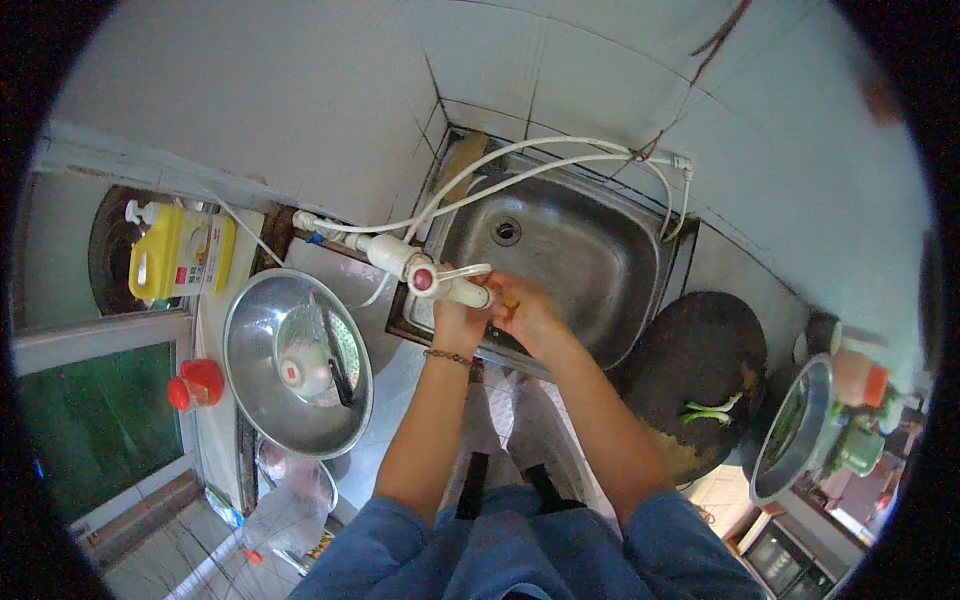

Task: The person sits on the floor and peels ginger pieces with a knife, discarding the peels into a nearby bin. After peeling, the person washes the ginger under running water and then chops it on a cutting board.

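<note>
My hands are together at the near edge of a stainless steel sink (585,262), right under a white plastic tap (390,255) with a red-capped lever. My left hand (459,321), below a beaded bracelet, is partly covered by the tap spout. My right hand (526,309) meets it from the right, its fingers bent inward. A small yellowish patch shows between the right fingers, too little to name. Whether either hand grips something cannot be made out. The round drain (505,231) lies beyond the tap.
Left stands a large steel bowl (244,375) containing a knife (339,375) and a white object. Behind it is a yellow pump jug (161,259). White hoses (555,141) arch over the sink. Right, scallion pieces (709,411) lie on a round dark board (697,337), beside a metal basin (821,382).
</note>
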`<state>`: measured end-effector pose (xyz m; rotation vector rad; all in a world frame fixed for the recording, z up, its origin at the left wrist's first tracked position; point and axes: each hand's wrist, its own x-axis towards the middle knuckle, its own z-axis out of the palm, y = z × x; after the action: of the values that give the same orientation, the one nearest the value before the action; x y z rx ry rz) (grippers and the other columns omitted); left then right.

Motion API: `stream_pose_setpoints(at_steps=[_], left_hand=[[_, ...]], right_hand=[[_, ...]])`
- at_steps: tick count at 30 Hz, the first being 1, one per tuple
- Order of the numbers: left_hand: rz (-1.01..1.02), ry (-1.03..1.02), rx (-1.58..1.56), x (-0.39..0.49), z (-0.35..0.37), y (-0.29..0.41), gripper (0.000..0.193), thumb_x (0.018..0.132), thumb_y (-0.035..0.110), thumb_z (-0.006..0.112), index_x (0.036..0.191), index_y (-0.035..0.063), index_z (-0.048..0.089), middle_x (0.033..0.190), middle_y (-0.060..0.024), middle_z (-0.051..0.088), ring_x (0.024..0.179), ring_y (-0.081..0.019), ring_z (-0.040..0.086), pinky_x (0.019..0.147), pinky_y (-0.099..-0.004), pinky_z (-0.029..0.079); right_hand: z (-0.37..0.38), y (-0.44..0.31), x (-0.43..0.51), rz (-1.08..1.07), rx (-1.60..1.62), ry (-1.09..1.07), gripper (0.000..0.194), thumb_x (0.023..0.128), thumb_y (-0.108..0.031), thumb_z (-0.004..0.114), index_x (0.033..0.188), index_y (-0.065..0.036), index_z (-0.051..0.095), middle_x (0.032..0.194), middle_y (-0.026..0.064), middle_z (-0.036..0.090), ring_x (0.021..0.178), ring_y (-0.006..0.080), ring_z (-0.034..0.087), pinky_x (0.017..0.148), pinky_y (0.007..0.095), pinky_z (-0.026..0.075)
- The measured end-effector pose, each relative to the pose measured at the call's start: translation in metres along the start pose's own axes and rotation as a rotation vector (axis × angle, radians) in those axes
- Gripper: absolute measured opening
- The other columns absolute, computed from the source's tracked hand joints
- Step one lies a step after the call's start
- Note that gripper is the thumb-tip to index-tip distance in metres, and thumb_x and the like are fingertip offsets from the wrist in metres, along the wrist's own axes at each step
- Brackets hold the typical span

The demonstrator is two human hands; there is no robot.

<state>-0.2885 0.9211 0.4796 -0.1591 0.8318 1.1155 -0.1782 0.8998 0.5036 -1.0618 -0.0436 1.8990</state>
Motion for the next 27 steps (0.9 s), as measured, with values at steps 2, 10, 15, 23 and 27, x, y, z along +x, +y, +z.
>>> stream_pose_setpoints(at_steps=[2,10,15,23,27], left_hand=[[0.023,-0.012,0.069,-0.009,0.005,0.008,0.026,0.089,0.031,0.05,0.085,0.0057,0.053,0.083,-0.0079,0.059,0.083,-0.0235,0.057,0.072,-0.0352,0.048],[-0.032,0.037,0.205,-0.007,-0.017,-0.001,0.022,0.088,0.029,0.048,0.091,0.0082,0.054,0.085,-0.0042,0.057,0.075,-0.0155,0.057,0.064,-0.0293,0.049],[-0.103,-0.06,0.136,-0.02,0.017,-0.021,0.021,0.088,0.032,0.05,0.092,0.0113,0.053,0.075,0.0004,0.053,0.064,-0.0093,0.051,0.052,-0.0225,0.042],[0.238,-0.309,0.592,-0.042,0.045,-0.044,0.027,0.088,0.03,0.054,0.104,0.0082,0.054,0.081,0.0006,0.05,0.075,-0.0086,0.046,0.055,-0.0206,0.039],[-0.121,-0.287,0.542,-0.031,0.024,-0.038,0.03,0.088,0.028,0.053,0.109,0.0064,0.054,0.09,-0.0015,0.053,0.083,-0.0084,0.047,0.058,-0.0216,0.042]], right_hand=[[0.029,-0.007,-0.017,0.041,-0.016,0.107,0.026,0.09,-0.023,0.046,0.101,-0.003,0.057,0.064,-0.0033,0.046,0.046,0.0046,0.032,0.039,0.0195,0.025],[0.063,-0.012,-0.034,0.134,-0.15,0.096,0.013,0.088,-0.012,0.046,0.095,-0.007,0.056,0.061,-0.0017,0.043,0.045,0.0047,0.034,0.037,0.0194,0.024],[0.046,-0.044,-0.057,-0.137,-0.542,-0.101,0.023,0.085,-0.007,0.046,0.104,-0.003,0.056,0.078,0.0049,0.056,0.065,0.0121,0.055,0.058,0.024,0.047],[0.13,-0.092,-0.145,-0.924,-1.62,-0.04,0.038,0.075,-0.001,0.05,0.113,0.001,0.052,0.11,0.0226,0.054,0.103,0.0309,0.055,0.086,0.037,0.046],[0.132,-0.041,-0.162,-1.19,-2.003,0.28,0.038,0.078,-0.004,0.05,0.116,0.003,0.049,0.106,0.0224,0.055,0.1,0.0327,0.056,0.076,0.036,0.05]])
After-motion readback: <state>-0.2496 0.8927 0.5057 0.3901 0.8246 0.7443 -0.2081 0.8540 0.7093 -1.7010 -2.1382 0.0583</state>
